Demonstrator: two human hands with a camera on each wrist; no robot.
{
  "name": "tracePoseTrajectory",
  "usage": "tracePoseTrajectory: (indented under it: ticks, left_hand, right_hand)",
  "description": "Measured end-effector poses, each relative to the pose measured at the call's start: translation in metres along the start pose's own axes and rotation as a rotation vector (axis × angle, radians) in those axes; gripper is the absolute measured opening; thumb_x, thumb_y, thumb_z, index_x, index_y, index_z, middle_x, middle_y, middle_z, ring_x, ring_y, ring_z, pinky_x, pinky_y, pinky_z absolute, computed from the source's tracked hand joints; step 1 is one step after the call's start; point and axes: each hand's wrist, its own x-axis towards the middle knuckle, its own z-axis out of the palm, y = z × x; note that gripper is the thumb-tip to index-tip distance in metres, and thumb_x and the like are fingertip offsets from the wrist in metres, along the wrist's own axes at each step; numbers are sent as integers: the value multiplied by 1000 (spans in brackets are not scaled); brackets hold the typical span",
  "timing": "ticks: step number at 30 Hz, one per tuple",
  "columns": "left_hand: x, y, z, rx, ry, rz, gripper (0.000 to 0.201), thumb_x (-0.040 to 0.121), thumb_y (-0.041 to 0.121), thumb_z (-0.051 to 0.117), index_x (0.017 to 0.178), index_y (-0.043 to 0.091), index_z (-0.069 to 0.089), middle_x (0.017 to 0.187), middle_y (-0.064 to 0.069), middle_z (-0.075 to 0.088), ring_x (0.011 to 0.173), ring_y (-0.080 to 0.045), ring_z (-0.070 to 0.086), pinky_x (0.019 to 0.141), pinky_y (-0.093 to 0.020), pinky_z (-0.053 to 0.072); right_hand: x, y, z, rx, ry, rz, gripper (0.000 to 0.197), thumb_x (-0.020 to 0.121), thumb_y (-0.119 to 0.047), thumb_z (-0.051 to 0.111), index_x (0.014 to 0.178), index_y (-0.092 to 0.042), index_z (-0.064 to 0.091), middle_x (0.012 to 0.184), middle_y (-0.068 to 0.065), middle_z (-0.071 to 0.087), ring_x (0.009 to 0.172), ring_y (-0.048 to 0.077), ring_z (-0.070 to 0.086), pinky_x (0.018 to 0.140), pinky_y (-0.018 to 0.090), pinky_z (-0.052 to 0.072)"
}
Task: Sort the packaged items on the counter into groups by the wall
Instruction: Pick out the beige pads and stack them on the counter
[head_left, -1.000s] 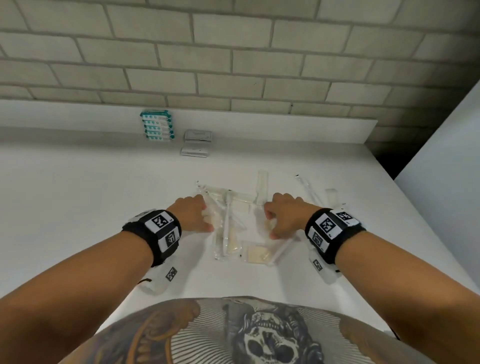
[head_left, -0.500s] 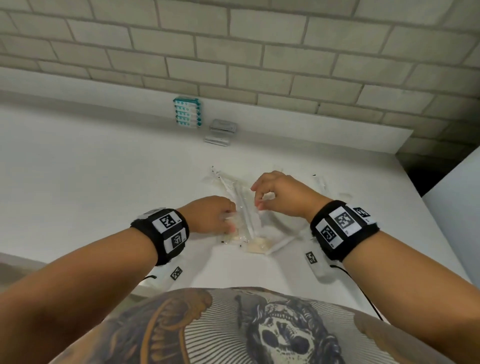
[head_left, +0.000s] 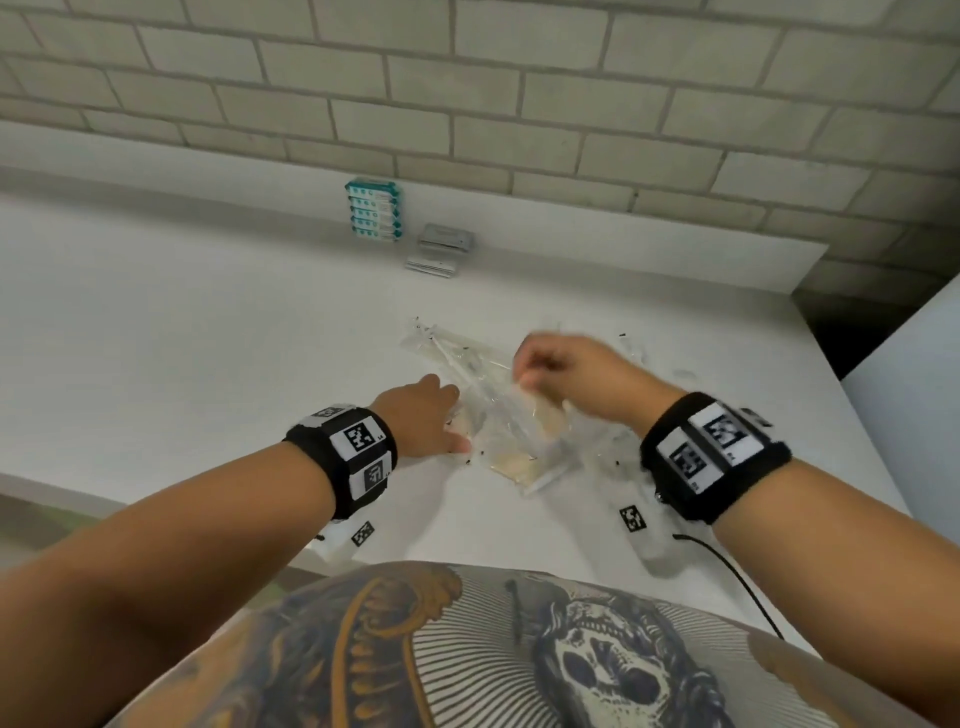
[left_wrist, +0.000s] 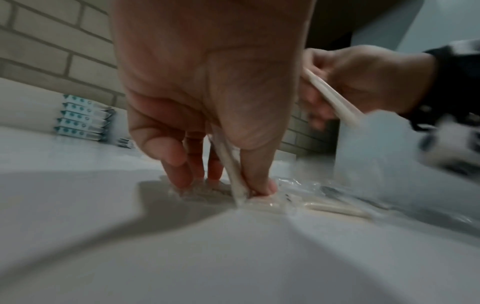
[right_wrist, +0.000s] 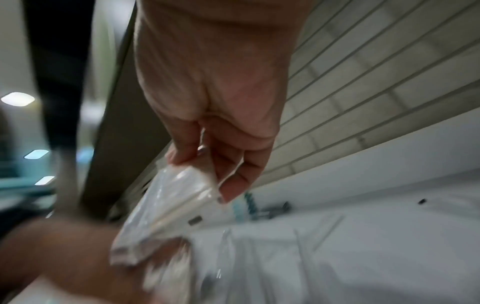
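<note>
Right hand (head_left: 566, 376), off the counter (head_left: 208, 338) since a second ago, now pinches one clear packet (right_wrist: 168, 205) above the pile (head_left: 514, 431) at 6 o'clock from the wall groups (head_left: 374, 210); left hand (head_left: 423, 421) pinches another, so one sorts next.

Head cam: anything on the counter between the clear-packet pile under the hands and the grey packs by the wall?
Nothing: bare white counter separates the clear-packet pile from the grey packs, shown in the head view.
</note>
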Motion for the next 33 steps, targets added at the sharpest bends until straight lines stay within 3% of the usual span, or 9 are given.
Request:
tracePoseTrajectory:
  ticks: [3, 5, 8, 11, 17, 21, 25, 28, 33]
  left_hand:
    - [0, -2, -3, -26, -55, -20, 73, 75, 58, 68, 127, 16, 41, 123, -4, 43, 101, -25, 55, 78, -34, 45]
    - [-2, -5, -8, -15, -110, -20, 77, 72, 51, 74, 132, 18, 38, 126, -3, 42, 104, -24, 56, 84, -36, 48]
    - [-7, -6, -7, 31, -122, -21, 76, 69, 47, 78, 129, 19, 41, 124, -1, 47, 103, -22, 56, 82, -34, 48]
    - [-11, -5, -7, 67, -126, -57, 72, 69, 52, 76, 122, 16, 45, 116, 0, 53, 97, -19, 53, 78, -29, 42]
    - [-14, -1, -7, 82, -199, -103, 64, 75, 55, 71, 120, 13, 51, 117, -3, 53, 105, -21, 54, 85, -30, 44]
    - [-11, 4, -4, 73, -182, -73, 49, 78, 45, 72, 110, 15, 50, 111, -2, 57, 89, -17, 50, 77, -27, 38]
    - [-9, 10, -3, 37, -176, -43, 40, 80, 43, 70, 100, 19, 45, 105, 1, 57, 90, -17, 48, 77, -28, 36]
    - [-6, 19, 0, -32, -184, -31, 53, 83, 46, 66, 123, 15, 48, 128, -3, 54, 110, -20, 51, 87, -29, 37]
    - [2, 38, 6, -78, -156, -17, 69, 88, 50, 58, 142, 14, 35, 145, -4, 42, 131, -22, 43, 101, -32, 35]
  right_hand:
    - [2, 8, 41, -396, -330, 29, 18, 91, -15, 59, 83, -31, 63, 85, -14, 60, 80, 8, 57, 76, 27, 46]
    - [4, 18, 50, -482, -293, 78, 14, 90, -19, 60, 97, -28, 68, 96, -10, 62, 91, 13, 58, 82, 31, 47]
    - [-1, 26, 53, -425, -143, 191, 54, 80, -34, 70, 130, -28, 50, 122, -6, 57, 107, 15, 56, 87, 32, 47]
    - [-15, 25, 64, -584, -92, 278, 83, 65, -47, 80, 132, -21, 38, 121, 1, 49, 105, 23, 54, 84, 36, 49]
    - [-15, 18, 70, -562, -171, 384, 64, 74, -39, 79, 123, -10, 50, 115, 7, 58, 100, 25, 61, 86, 35, 52]
    - [-21, 14, 67, -516, -194, 322, 47, 82, -27, 69, 122, -12, 50, 115, 8, 55, 99, 26, 58, 81, 34, 50]
    - [-28, 22, 38, -184, -13, 341, 30, 89, -24, 62, 115, -15, 50, 98, -1, 56, 80, 16, 57, 61, 24, 40]
    - [-33, 42, -11, -301, 100, 512, 31, 86, -30, 64, 109, -12, 53, 96, 0, 57, 79, 16, 53, 55, 23, 35]
    - [-62, 71, -48, -488, -110, 840, 60, 80, -38, 74, 123, -3, 53, 114, 10, 64, 96, 26, 63, 81, 34, 54]
